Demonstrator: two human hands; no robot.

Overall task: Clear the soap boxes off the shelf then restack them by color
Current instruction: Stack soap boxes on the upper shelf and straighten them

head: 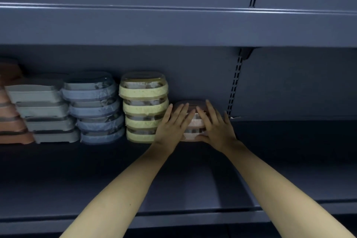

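At the back of the dark shelf (193,179), right of the other stacks, stands a short stack of pink soap boxes (193,121), touching or just beside the yellow stack (144,106). Both hands rest on it: the left hand (172,127) lies with straight fingers over its left side and top, and the right hand (216,127) covers its right side, thumb curled under the lower front edge. Further left stand the blue stack (96,108), the grey stack (42,112) and, at the far left edge, an orange-brown stack (11,120).
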